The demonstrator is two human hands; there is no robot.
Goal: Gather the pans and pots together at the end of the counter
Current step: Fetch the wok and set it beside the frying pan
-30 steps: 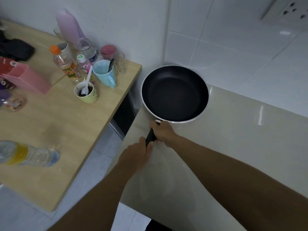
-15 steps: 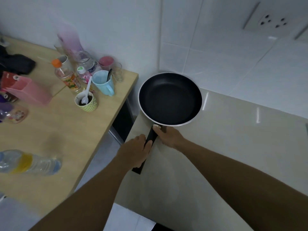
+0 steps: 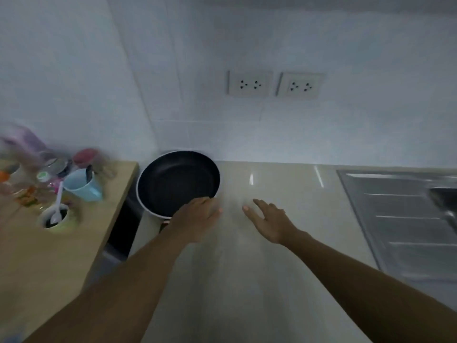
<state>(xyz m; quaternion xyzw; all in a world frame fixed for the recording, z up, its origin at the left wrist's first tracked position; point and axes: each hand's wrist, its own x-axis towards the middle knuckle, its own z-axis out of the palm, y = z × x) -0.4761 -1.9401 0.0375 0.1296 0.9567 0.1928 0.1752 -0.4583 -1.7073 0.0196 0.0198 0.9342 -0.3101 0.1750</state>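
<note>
Black pan [image 3: 178, 181] sits at the counter [image 3: 272, 256] end against the wall [image 3: 197, 120]; I judge it placed. Left hand [image 3: 195, 219] hovers at its near rim, right hand [image 3: 269, 219] beside; both spread, holding nothing.

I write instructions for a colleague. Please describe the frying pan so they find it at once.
Follow the beige counter to its left end, beside the wooden table. The frying pan lies there by the tiled wall: wide, round, black inside with a pale rim, unlike the small cups nearby.
</note>
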